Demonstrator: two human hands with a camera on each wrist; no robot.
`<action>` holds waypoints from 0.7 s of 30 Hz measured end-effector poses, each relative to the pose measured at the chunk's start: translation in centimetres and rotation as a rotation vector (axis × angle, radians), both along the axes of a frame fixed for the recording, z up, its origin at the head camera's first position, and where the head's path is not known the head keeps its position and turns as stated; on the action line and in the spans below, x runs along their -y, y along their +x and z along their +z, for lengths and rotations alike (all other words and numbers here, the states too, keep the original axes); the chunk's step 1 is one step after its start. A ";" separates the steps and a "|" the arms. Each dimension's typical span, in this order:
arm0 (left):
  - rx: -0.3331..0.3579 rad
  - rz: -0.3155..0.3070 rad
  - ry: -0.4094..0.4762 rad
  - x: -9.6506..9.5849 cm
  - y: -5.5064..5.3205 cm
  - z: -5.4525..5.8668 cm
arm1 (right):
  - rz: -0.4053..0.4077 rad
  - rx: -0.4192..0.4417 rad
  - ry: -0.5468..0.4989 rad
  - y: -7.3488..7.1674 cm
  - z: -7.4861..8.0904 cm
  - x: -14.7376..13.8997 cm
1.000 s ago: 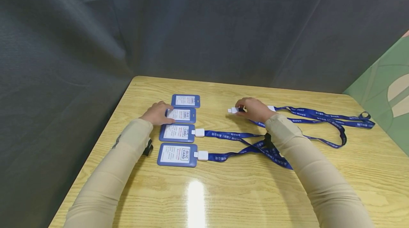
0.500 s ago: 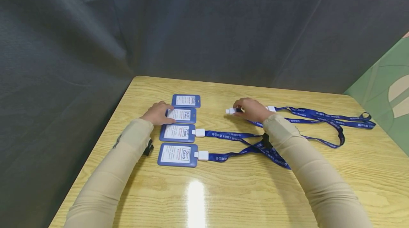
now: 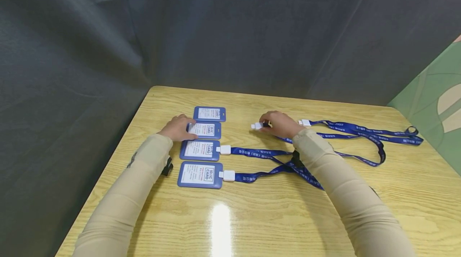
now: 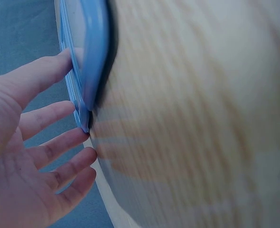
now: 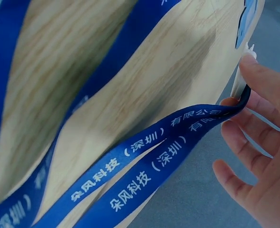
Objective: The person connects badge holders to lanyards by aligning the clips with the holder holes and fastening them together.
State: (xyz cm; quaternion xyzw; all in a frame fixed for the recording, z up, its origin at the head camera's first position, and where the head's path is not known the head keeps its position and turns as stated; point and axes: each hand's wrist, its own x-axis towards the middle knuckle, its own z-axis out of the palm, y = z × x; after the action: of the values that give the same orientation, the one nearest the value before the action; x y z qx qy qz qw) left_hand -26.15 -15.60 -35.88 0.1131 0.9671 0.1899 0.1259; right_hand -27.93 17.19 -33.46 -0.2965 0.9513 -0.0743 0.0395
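My left hand (image 3: 177, 127) rests at the left edge of a blue badge holder (image 3: 212, 130), second from the far end of a column of holders. In the left wrist view its thumb (image 4: 49, 71) touches a holder, and the other fingers extend loosely along the edge. My right hand (image 3: 282, 124) pinches a blue lanyard by its white plastic clip (image 3: 257, 126), whose tip points left toward the holders. The right wrist view shows the lanyard's printed strap (image 5: 144, 140) trailing from thumb and fingers. A gap separates the clip from the badge holder.
The farthest badge holder (image 3: 210, 113) has no strap. Two nearer holders, one the nearest holder (image 3: 199, 174), join white clips and lanyards running right under my right forearm. Another lanyard (image 3: 360, 128) with a white clip (image 3: 304, 123) lies right. A dark curtain (image 3: 230, 29) hangs behind the table.
My right hand has moved slightly left with the lanyard clip, bringing it closer to the holders. Its strap has been drawn along a little. The left hand has stayed in place.
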 end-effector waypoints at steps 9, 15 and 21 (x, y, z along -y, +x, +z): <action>-0.004 0.000 -0.001 0.0 -0.1 -0.1 | 0.016 -0.005 -0.001 -0.1 -0.2 0.2; 0.001 0.007 0.004 0.0 0.0 -0.1 | 0.022 -0.002 0.003 -0.1 -0.3 0.4; 0.008 0.018 0.006 -0.1 0.0 -0.1 | 0.024 -0.008 0.011 -0.1 -0.4 0.6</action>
State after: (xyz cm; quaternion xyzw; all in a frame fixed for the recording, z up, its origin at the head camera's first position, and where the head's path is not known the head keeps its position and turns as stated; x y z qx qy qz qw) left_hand -26.19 -15.51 -35.98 0.1042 0.9670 0.1942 0.1278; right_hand -28.01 16.57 -33.84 -0.3081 0.9482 -0.0674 0.0382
